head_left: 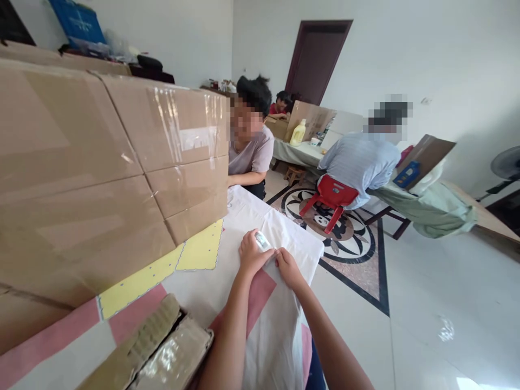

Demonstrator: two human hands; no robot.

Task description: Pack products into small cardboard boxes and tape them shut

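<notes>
My left hand is closed around a small white object with greenish-grey print, perhaps a little packet; its exact kind is too small to tell. Close beside it, my right hand is pinched, thumb and forefinger meeting at the near right end of that object. Whatever lies between those fingertips is hidden. Both hands are just above a white cloth with pink and yellow patches that covers the table.
Large taped cardboard boxes stand along the table's left. An opened carton sits at the near left. A person is across the table corner; another sits on a red chair at a cloth-covered table. A third is farther back.
</notes>
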